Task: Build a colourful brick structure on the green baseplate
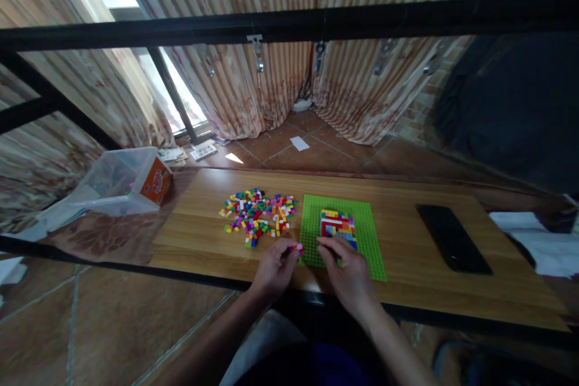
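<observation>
A green baseplate (368, 235) lies on the wooden table (420, 265), with a small patch of coloured bricks (337, 223) built on its middle. A loose pile of small coloured bricks (256, 214) lies to its left. My left hand (274, 265) is at the plate's near left corner, fingers pinched on a small pink brick (298, 247). My right hand (346, 271) rests over the plate's near edge with fingers curled and pinched together; what it holds is too small to make out.
A black phone (452, 238) lies on the right part of the table. A clear plastic box (122, 181) with an orange label stands on the floor at left. Black metal bars (289, 24) cross overhead, with curtains behind.
</observation>
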A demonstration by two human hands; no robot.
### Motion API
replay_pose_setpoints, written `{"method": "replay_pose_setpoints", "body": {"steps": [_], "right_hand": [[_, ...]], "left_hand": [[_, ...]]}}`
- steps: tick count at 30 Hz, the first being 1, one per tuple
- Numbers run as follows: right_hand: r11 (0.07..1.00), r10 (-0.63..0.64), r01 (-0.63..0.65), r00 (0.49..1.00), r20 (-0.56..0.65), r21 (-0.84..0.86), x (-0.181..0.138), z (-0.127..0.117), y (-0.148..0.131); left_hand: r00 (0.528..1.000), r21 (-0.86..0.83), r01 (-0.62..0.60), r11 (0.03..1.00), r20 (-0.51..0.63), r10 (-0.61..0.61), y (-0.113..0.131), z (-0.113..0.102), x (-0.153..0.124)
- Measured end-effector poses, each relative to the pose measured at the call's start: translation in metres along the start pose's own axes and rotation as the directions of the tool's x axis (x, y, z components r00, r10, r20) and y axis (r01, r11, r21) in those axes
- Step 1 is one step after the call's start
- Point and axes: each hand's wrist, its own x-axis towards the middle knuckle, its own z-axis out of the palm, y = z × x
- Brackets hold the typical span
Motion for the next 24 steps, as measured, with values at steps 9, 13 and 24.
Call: {"method": "replay_pose_setpoints", "body": {"steps": [9, 13, 24], "right_hand": [[0.998, 0.041, -0.039, 0.998, 0.040, -0.046, -0.006, 0.034, -0.012], [0.995, 0.028, -0.026, 1.000, 0.014, -0.099, -0.010, 0.038, -0.010], [0.996, -0.002, -0.007, 0.995, -0.100, -0.086, -0.019, 0.033, -0.015]], "left_hand": [[1.000, -0.041, -0.021, 0.999, -0.001, 0.021, -0.004, 0.001, -0.003], [1.000, -0.033, -0.014, 0.999, -0.015, 0.014, -0.003, 0.002, -0.003], [0.999, -0.004, 0.002, 1.000, -0.052, -0.003, 0.000, 0.004, -0.003]]}}
